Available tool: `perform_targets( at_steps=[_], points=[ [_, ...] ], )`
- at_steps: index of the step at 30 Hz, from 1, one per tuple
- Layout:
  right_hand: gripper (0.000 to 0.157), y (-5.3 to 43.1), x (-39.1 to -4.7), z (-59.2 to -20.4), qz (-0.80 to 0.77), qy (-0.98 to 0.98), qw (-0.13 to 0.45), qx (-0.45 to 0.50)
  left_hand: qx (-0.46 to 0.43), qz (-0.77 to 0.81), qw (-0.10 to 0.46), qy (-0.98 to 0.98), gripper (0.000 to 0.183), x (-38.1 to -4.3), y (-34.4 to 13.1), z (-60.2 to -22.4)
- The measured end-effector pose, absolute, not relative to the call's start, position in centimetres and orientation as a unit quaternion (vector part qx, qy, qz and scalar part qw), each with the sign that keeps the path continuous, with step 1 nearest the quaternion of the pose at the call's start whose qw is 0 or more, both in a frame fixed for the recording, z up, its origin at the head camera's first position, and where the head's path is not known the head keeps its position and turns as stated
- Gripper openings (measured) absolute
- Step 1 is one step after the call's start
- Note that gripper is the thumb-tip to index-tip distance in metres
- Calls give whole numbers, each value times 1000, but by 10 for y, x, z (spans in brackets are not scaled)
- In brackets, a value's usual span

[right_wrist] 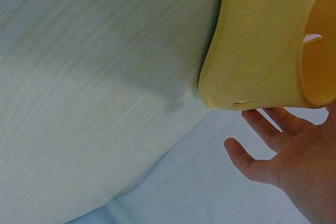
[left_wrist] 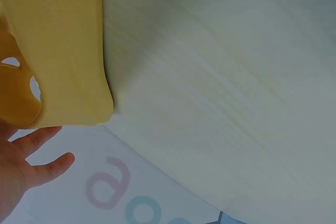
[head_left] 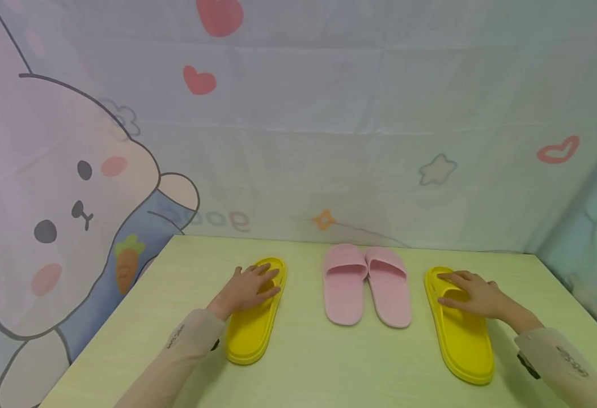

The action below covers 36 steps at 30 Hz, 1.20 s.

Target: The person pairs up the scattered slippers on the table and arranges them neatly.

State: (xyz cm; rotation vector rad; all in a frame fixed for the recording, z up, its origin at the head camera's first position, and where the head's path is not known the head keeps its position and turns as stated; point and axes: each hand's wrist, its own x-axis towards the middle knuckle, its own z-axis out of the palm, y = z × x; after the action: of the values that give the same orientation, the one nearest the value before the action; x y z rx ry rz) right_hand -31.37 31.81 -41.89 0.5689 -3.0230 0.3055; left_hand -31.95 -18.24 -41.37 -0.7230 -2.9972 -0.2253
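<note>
In the head view a yellow slipper (head_left: 248,340) lies left of centre, toe toward the back. My left hand (head_left: 247,289) reaches over its strap, fingers loosely spread. On the right lies a second yellow slipper (head_left: 465,348), with my right hand (head_left: 482,296) over its front part and the fingers extended. Each wrist view shows a yellow slipper's (left_wrist: 65,51) side up close; whether the fingertips press on it is hard to tell. Between the hands two pink slippers (head_left: 344,294) stand side by side, toes touching, apart from both hands.
All the slippers lie on a pale yellow-green table (head_left: 298,368). Behind it hangs a light cloth (head_left: 298,141) printed with hearts, stars and a large cartoon rabbit (head_left: 73,170) at the left. More patterned cloth (head_left: 594,260) hangs along the right side.
</note>
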Motion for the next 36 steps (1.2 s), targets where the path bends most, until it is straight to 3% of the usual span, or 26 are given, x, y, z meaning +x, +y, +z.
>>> perform_targets(
  at_steps=[20,36],
  points=[
    [40,325,-301,-419,148,-959,52,235,-252,-50,42,-966,56,-294,-184,-415],
    [36,319,-286,-414,162,-955,52,244,-259,-46,60,-963,56,-279,-183,-417]
  ],
)
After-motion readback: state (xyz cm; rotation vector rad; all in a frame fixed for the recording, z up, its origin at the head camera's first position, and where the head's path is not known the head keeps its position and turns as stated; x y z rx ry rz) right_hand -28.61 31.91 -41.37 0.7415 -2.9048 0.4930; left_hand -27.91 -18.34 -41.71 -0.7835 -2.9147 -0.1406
